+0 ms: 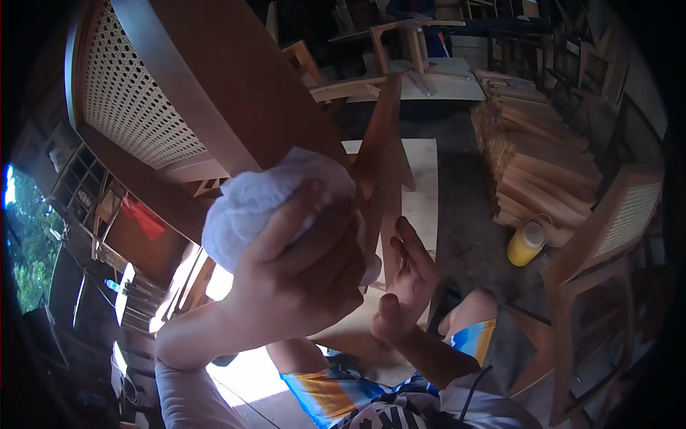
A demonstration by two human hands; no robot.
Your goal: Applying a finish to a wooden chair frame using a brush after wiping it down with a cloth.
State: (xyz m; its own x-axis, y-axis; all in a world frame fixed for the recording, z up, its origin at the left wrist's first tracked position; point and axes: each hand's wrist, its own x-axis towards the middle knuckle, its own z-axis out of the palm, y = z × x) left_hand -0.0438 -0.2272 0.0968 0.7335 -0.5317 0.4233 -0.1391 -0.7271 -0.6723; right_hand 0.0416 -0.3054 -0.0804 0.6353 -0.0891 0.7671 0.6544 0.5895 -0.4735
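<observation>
My left hand (300,264) grips a bunched white cloth (264,196) just in front of a tilted wooden chair (236,93) with a woven cane panel (143,107); whether the cloth touches the wood is hidden. My right hand (404,286) is lower and to the right, fingers loosely bent and apart, beside a wooden chair leg (379,143); I cannot tell whether it touches the wood. A pale board (421,164) lies beneath the chair, partly hidden by my hands and the wood.
Stacked wooden parts (536,157) lie at the right, beside a yellow container (525,243). Another cane-backed chair frame (622,214) stands at the far right. Chair frames (400,50) rest on a board at the back, where a person (414,11) is partly visible. Shelving (78,179) is at left.
</observation>
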